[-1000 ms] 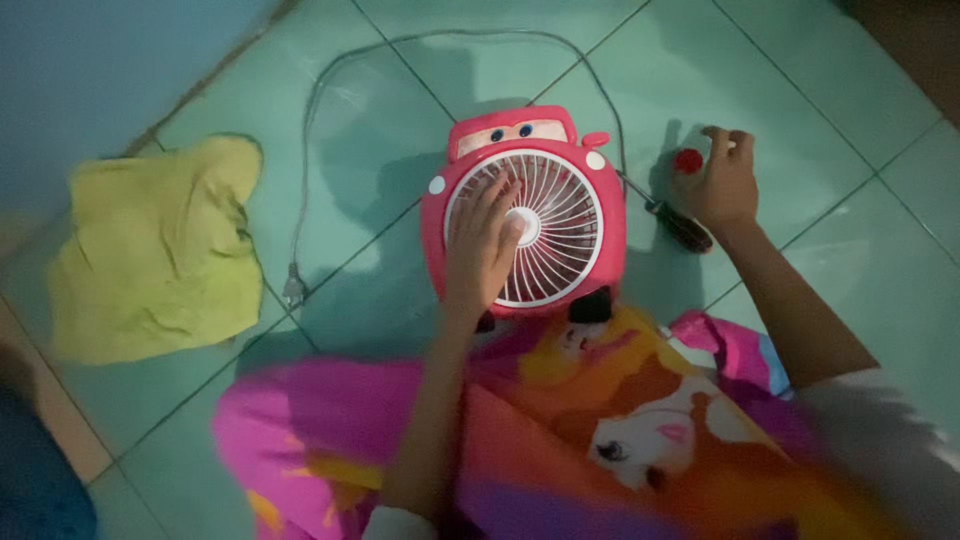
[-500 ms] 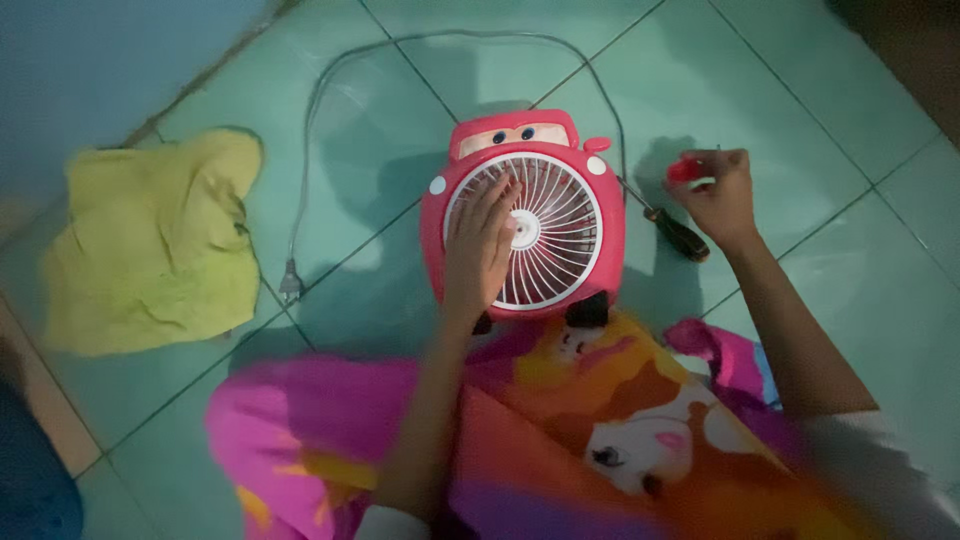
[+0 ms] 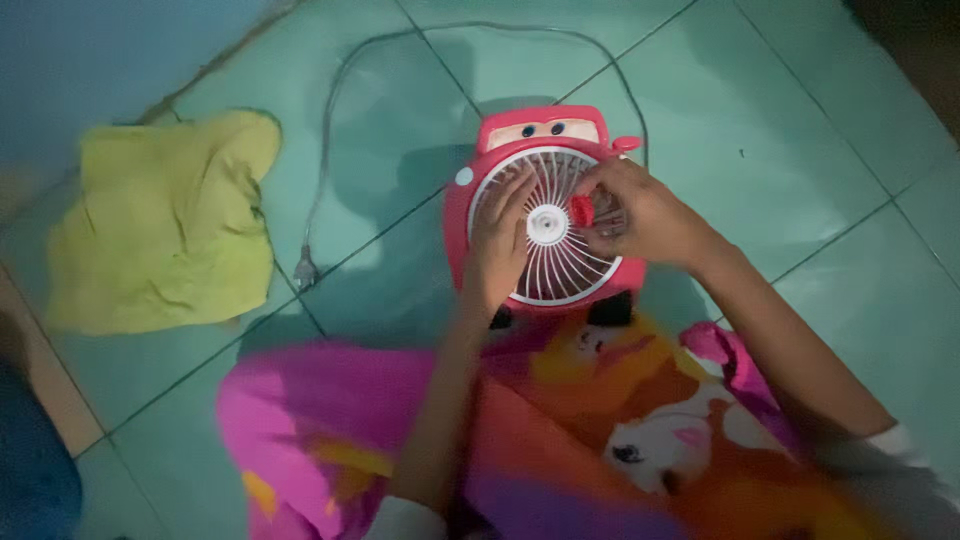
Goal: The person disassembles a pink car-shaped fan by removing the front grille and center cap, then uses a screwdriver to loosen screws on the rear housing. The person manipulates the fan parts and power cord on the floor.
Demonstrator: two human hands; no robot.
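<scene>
Fan (image 3: 545, 215), pink, white grille, lying face-up on green tile floor (image 3: 780, 130). Right hand (image 3: 640, 215) pinches a small red piece (image 3: 582, 210) over the grille; left hand (image 3: 500, 245) rests flat, fingers spread, on it. Cord (image 3: 330, 150) loops behind; yellow cloth (image 3: 165, 225) well left.

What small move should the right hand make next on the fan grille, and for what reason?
Probably lower the red-handled tool onto the white grille near the hub. The right hand holds it over the pink fan, and the left hand lies flat on the grille, steadying it.
</scene>
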